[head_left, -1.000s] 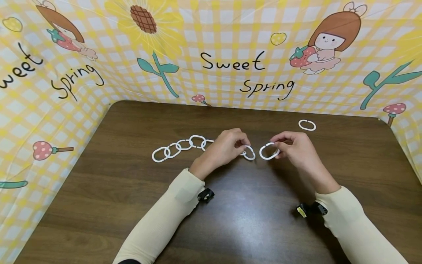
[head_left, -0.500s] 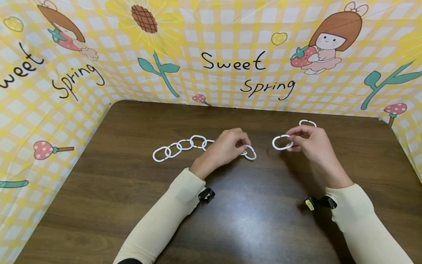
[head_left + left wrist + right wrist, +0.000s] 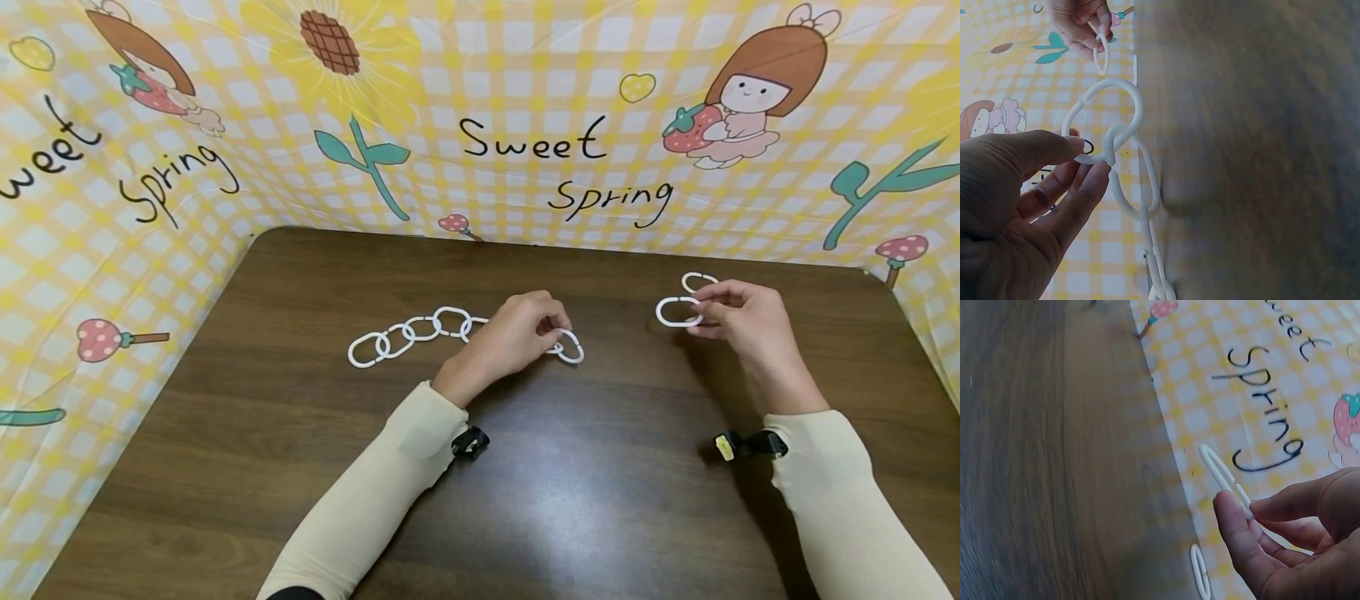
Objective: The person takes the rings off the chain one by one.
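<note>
A chain of white oval plastic links (image 3: 367, 350) stretches across the table and passes behind my left hand (image 3: 504, 340). Thumb and fingertips of that hand pinch the chain's right end link (image 3: 1137, 103), which hooks through its neighbour (image 3: 1155, 181); both links show a small split. Off to the right, my right hand (image 3: 753, 333) pinches a separate white link (image 3: 677, 312) by one end, held above the table. Just behind it lies another loose link (image 3: 699, 280), partly covered by the right hand in the head view.
The brown wooden table (image 3: 450, 467) is bordered at the back and left by a yellow checked cloth (image 3: 510, 67) with printed flowers and figures. Each wrist carries a small black camera (image 3: 470, 443) on the cream sleeve.
My right hand has moved right and slightly back with its link, away from the chain and close to the loose link. The left hand has stayed in place.
</note>
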The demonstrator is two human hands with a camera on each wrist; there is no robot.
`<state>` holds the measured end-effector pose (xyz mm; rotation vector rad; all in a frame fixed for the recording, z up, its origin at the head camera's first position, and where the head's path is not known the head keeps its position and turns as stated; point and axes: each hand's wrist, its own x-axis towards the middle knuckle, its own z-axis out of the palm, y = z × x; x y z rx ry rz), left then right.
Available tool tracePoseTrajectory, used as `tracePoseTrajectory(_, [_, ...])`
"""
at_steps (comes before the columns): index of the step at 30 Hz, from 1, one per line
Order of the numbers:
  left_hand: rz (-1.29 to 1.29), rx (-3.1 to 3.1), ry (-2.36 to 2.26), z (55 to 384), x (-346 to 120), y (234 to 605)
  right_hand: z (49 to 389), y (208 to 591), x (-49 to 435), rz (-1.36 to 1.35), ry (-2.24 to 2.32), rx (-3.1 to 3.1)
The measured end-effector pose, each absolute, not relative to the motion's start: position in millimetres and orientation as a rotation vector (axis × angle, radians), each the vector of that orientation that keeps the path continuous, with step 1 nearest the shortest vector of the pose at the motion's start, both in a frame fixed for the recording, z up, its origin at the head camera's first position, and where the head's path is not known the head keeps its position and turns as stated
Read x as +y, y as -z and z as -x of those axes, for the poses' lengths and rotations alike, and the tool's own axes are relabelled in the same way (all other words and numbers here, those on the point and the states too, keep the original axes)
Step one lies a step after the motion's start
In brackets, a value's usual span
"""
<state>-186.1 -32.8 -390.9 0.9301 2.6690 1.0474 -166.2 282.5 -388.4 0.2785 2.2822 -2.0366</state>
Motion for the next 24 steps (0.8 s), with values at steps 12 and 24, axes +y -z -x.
tracePoseTrajectory(12, [-0.929,2.663,-1.053,186.4,-33.0,389.7,171.5,395.3,308.8,-0.399,2.109,2.192])
tracePoseTrajectory(24, [-0.918,2.666,-1.033,186.6,-33.4,388.8,173.6,401.5,332.1,-0.545,2.07,2.227])
